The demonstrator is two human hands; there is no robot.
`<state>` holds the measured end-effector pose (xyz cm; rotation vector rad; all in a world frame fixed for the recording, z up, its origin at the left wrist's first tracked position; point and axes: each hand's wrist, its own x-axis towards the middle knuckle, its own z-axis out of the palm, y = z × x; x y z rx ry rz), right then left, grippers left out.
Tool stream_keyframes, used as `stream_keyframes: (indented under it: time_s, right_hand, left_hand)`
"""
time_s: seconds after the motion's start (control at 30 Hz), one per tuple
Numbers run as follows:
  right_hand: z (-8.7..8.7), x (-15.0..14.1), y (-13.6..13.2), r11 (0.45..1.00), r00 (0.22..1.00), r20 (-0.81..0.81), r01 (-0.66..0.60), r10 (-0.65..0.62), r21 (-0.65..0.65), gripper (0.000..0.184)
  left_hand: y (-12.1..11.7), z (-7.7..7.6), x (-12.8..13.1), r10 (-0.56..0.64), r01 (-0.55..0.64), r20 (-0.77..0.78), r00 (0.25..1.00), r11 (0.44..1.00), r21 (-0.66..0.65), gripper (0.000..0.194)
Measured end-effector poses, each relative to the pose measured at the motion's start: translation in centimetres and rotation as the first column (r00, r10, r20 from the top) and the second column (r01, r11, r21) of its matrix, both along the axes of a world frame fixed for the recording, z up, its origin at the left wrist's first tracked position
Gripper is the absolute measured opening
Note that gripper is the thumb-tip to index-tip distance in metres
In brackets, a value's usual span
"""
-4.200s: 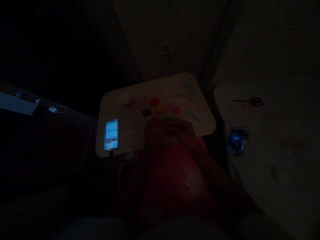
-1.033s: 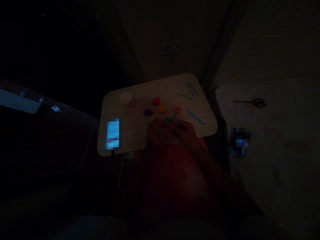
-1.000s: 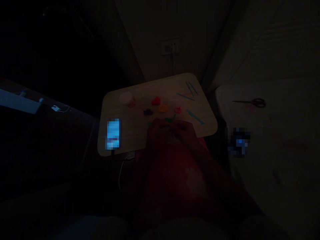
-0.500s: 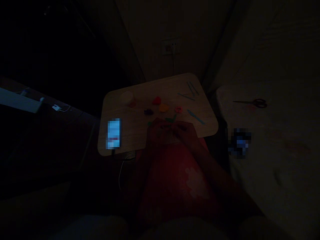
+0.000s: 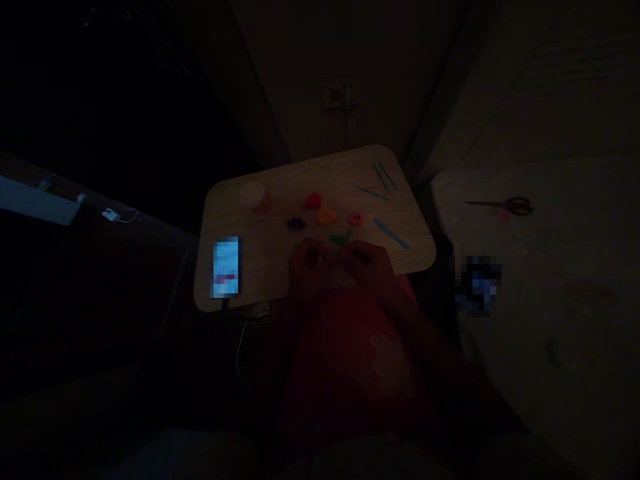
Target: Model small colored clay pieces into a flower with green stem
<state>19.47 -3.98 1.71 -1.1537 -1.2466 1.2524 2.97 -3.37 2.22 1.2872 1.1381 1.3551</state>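
Note:
The light is very dim. My left hand (image 5: 309, 263) is at the near edge of the small wooden table (image 5: 267, 270), its fingers curled in. Close beside it my right hand (image 5: 369, 263) has its fingertips pinched together. Whatever either hand holds is too dark and small to name. Just beyond the fingertips lies a green piece (image 5: 341, 239), which looks like modelling clay shaped as a stem and leaf. Past it are a pink flower-like ring (image 5: 356, 219), an orange lump (image 5: 327, 215), a red lump (image 5: 313, 201) and a dark purple lump (image 5: 296, 223).
A lit phone (image 5: 227, 267) lies on the table's left, with a pale-lidded tub (image 5: 253, 195) behind. A blue clay knife (image 5: 391, 233) and several thin sticks (image 5: 381, 177) are on the right. Scissors (image 5: 510, 205) rest on a pale surface beyond.
My hands have moved slightly apart, the left one a little to the left. More of the green piece shows between them. The picture is dimmer; the other objects stay in place.

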Motion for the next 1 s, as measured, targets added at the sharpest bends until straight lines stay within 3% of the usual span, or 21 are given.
stream_keyframes:
  time_s: [0.13,0.37,0.57,0.7,0.87,1.0]
  right_hand:
    - [0.05,-0.28,-0.08,1.000,1.000,-0.009,-0.006,0.006,-0.009,0.024]
    - [-0.18,-0.53,0.03,0.989,0.992,-0.108,0.046,-0.062,-0.141,0.029]
    - [0.21,-0.20,0.02,0.998,0.998,-0.024,0.059,-0.060,-0.024,0.025]
    - [0.07,-0.23,-0.05,0.998,0.998,0.033,0.062,-0.062,0.004,0.025]
    - [-0.09,-0.34,-0.24,0.997,0.997,0.009,0.072,-0.072,0.007,0.035]
    - [0.18,-0.22,-0.34,0.993,0.995,-0.010,0.100,-0.099,0.067,0.031]
  left_hand:
    - [-0.09,-0.08,0.10,-0.019,0.020,0.065,0.998,1.000,-0.020,0.035]
    - [-0.03,-0.08,0.14,-0.017,0.022,0.101,0.995,0.999,-0.042,0.037]
    - [-0.05,0.25,0.47,-0.083,0.079,-0.064,0.994,0.994,-0.070,0.026]
    - [0.13,0.19,0.46,-0.037,0.031,-0.084,0.996,0.997,-0.065,0.020]
    - [0.38,0.12,0.16,0.032,-0.040,-0.095,0.995,0.996,-0.086,0.017]
    - [0.34,0.12,-0.01,0.053,-0.065,-0.140,0.989,0.994,-0.086,0.012]
